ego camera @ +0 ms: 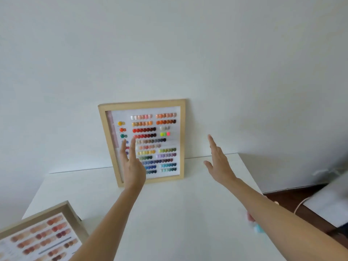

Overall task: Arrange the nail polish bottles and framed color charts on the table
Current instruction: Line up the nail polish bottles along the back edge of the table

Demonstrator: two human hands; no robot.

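Progress looked partial: one framed color chart point(143, 142) stood at frame centre, leaning back against the white wall point(169, 53), its bottom edge on the white table point(178, 213) near the table's far edge. It read as placed, tilted a little off square.

Second framed chart point(40, 236), with nude and pink swatches, sat at lower left of the frame, cut off by the edge. Could not tell whether it lay on the table or hung past its corner. By my judgement it was not yet arranged.

Left hand point(132, 166) was in front of the left part of the standing chart, fingers point(124, 151) straight and spread, holding nothing. Contact with the chart face could not be told; it overlapped the chart in view only.

Right hand point(219, 164) was to the right of the chart, apart from the frame, palm open, fingers extended, empty.

Count:
- framed charts: two
- hands: two, both empty
- nail polish bottles: none clearly resolved. A blurred pink and teal patch point(256, 224) at lower right, partly behind the right forearm, might have been bottles; too smeared to count.

Left, as I judged it: position the second chart, then set out the bottles.
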